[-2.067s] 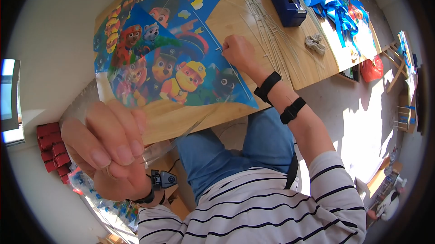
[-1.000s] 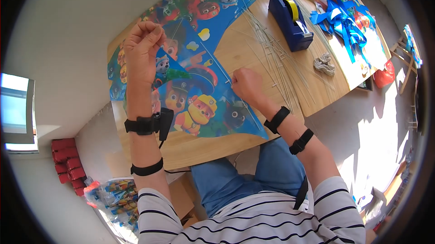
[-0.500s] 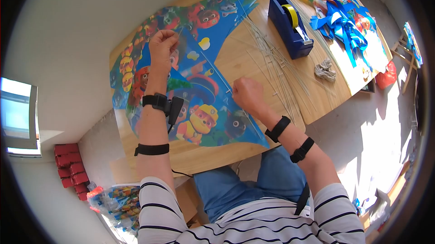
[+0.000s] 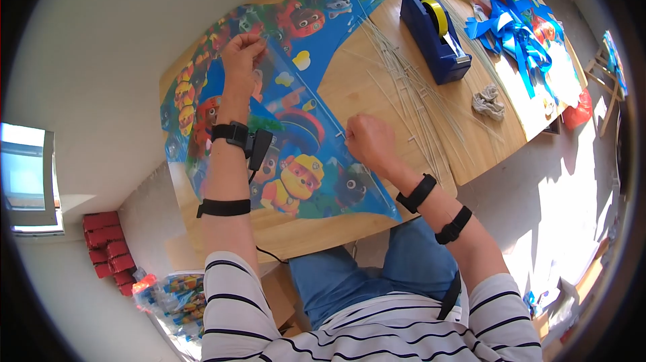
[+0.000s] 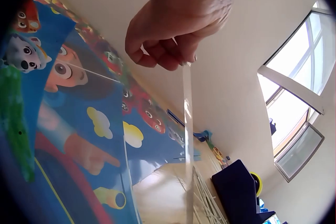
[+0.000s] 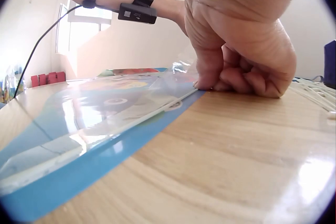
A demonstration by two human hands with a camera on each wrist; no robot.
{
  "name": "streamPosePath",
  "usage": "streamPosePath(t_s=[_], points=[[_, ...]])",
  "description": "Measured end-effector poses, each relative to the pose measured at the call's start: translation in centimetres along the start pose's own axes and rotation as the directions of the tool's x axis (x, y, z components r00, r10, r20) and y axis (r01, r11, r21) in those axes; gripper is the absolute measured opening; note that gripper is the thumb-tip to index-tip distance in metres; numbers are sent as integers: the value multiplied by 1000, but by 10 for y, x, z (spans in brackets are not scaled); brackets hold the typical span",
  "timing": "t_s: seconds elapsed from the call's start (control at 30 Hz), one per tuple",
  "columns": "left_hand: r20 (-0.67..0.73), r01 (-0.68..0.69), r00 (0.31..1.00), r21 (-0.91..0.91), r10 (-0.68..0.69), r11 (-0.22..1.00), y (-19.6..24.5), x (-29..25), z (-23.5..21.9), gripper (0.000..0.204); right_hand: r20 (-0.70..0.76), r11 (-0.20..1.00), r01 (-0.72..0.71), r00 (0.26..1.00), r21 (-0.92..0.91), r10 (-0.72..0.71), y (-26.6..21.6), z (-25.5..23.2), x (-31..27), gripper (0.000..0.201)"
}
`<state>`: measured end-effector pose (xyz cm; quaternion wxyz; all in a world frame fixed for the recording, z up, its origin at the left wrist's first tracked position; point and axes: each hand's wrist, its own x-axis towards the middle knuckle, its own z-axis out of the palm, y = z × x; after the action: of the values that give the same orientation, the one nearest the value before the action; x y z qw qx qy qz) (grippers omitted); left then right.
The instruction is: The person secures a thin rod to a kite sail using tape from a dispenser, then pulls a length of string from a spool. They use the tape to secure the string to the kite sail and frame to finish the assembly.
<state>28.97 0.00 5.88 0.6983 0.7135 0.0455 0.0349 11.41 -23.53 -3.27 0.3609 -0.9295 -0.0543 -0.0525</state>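
My left hand [image 4: 241,62] is raised above a printed blue plastic sheet [image 4: 282,217] covered with cartoon dogs. Its thumb and fingertips pinch the end of a strip of clear tape [image 5: 188,129], which hangs down taut in the left wrist view. At the sheet's right-hand edge, my right hand [image 4: 371,140] rests with curled fingers. In the right wrist view its thumb and forefinger grip a thin pale rod [image 6: 136,120] lying along that edge. Clear film covers the near stretch of the rod and lifts up by the thumb.
A navy tape dispenser [image 4: 431,46] with a yellow core stands beyond the right hand. Loose thin rods [image 4: 404,79] and a crumpled whitish bundle [image 4: 488,102] lie nearby on the wooden table [image 4: 350,86]. Blue ribbons [image 4: 515,39] sit on more printed sheets at the far right.
My left hand has swung from close to the camera out over the sheet, still pinching the tape. The right hand has stayed at the sheet's edge.
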Motion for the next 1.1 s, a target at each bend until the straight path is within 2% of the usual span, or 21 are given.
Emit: streamPosePath(t_s=[0.3,0.63,0.77,0.87,0.93,1.03,1.1], points=[[97,-96,990,-36,99,995,55,-46,-5,9,10,998,-15,1000,60,14,-4,-9,-2,5],[197,-223,945,-198,262,954,117,-173,30,8,28,995,-32,999,95,29,1,-7,-3,5],[243,-239,916,-303,318,923,119,-221,35,12,16,994,-21,1000,108,19,4,-4,-2,4],[234,-228,920,-334,315,914,116,-255,40,14,46,988,-11,999,152,5,6,-9,-2,5],[213,-219,929,-343,303,913,114,-276,43,15,114,982,-40,993,183,19,5,-15,-4,6],[200,-161,948,-368,247,916,110,-308,49,17,-4,971,47,999,236,-47,4,-26,-21,6],[197,-149,951,-380,237,913,108,-322,53,18,52,982,-11,999,190,1,4,-38,-35,6]])
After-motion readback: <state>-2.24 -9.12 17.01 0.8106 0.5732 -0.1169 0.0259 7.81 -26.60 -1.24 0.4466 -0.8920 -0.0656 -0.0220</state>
